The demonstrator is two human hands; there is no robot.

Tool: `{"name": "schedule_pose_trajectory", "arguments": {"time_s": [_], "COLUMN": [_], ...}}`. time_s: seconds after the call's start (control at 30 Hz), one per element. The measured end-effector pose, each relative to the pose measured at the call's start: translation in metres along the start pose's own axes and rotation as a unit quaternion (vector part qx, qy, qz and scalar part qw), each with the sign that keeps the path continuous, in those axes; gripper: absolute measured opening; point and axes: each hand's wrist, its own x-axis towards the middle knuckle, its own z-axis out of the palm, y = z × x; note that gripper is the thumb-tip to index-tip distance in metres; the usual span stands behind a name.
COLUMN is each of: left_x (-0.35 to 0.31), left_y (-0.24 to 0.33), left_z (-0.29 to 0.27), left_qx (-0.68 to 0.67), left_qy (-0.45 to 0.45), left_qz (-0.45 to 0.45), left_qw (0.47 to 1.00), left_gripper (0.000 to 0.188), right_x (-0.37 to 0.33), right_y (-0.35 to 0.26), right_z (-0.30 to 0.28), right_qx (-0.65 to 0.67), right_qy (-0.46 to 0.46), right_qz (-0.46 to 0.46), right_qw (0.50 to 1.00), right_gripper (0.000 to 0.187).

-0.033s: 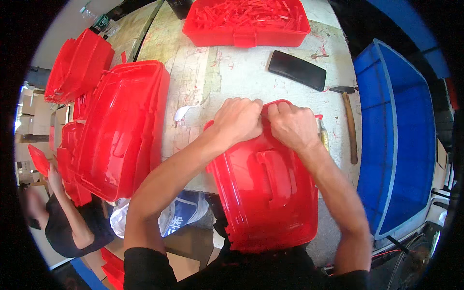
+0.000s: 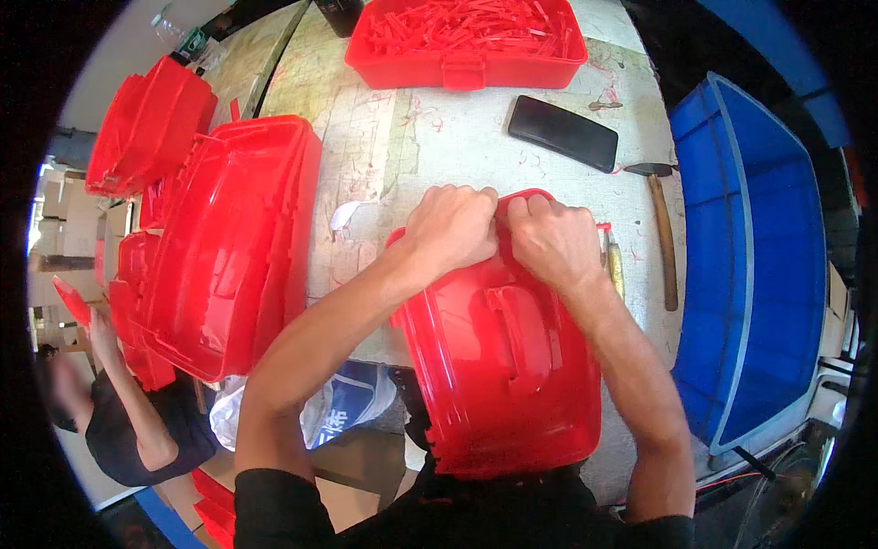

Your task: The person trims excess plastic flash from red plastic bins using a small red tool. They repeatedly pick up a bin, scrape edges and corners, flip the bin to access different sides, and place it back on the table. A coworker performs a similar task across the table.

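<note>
A glossy red plastic box lid (image 2: 476, 339) with a moulded handle (image 2: 521, 334) on top rests at the table's near edge, tilted toward my body. Both fists sit side by side on its far rim. My left hand (image 2: 455, 224) is closed, knuckles up, over that rim. Just to its right, my right hand (image 2: 553, 233) grips the same edge with curled fingers. My fingertips and the lid's underside are hidden. A small yellowish tool (image 2: 615, 263) lies partly covered beside my right wrist.
A red box of plastic strips (image 2: 466, 71) stands at the far side, near a black phone (image 2: 562, 134). A hammer (image 2: 666, 238) lies right, before a blue crate (image 2: 732, 265). Red trays (image 2: 229, 247) are stacked left. A co-worker (image 2: 137, 412) holds a red piece at lower left.
Both fists stay on the lid's far rim. My right forearm has shifted slightly inward. The co-worker's red piece has turned a little.
</note>
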Motion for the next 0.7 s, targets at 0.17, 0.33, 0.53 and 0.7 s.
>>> {"name": "schedule_pose_trajectory", "arguments": {"time_s": [0.17,0.33,0.53,0.7], "left_x": [0.003,0.004,0.009,0.010], "left_y": [0.009,0.009,0.002,0.008], "left_z": [-0.001,-0.004,-0.001,0.002], "left_qx": [0.010,-0.003,-0.020,0.004], "left_qy": [-0.028,-0.008,0.006,0.015], "left_qz": [-0.009,-0.016,-0.009,-0.021], "left_qw": [0.999,1.000,1.000,1.000], "left_gripper": [0.021,0.020,0.022,0.019], "right_x": [-0.014,-0.001,0.014,-0.001], "right_y": [-0.011,-0.018,-0.014,-0.025], "right_z": [0.003,-0.016,-0.017,-0.007], "right_qx": [-0.019,-0.057,-0.118,-0.001], "right_qy": [0.008,-0.015,-0.014,-0.058], "right_qz": [0.055,0.037,-0.040,0.169], "right_qw": [0.998,0.998,0.992,0.984], "right_gripper": [0.009,0.008,0.007,0.012]}}
